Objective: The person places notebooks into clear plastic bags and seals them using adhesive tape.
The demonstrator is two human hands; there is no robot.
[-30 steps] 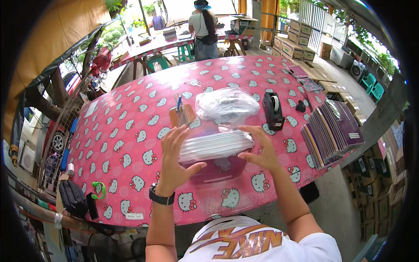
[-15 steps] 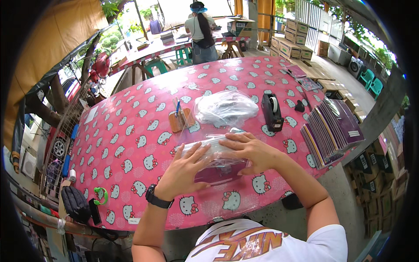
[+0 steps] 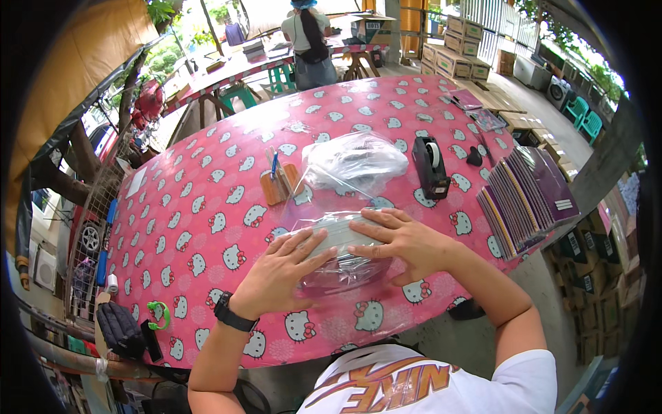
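Observation:
Between my hands on the table lies a bundle wrapped in clear plastic (image 3: 345,273), with pale grey ridged edges on top; its contents look like stacked notebooks, though glare hides much. My left hand (image 3: 276,268) rests on its left side, fingers spread. From the right, my right hand (image 3: 408,245) lies across it, fingers also stretched out. Just beyond is a pile of clear plastic bags (image 3: 355,162). A wooden holder with pens (image 3: 278,185) stands to its left, and a black tape dispenser (image 3: 432,169) to its right.
Purple spiral notebooks (image 3: 527,200) are stacked at the table's right edge. A dark pouch (image 3: 121,328) lies at the near left corner. The table (image 3: 207,238) has a pink patterned cover. Another person (image 3: 312,48) stands at a far table, with cardboard boxes (image 3: 452,61) to the right.
My left hand has slid slightly left and its fingers have shifted on the bundle. The bundle's purple front face, seen before, now shows less under the plastic. The whole view has shifted a little.

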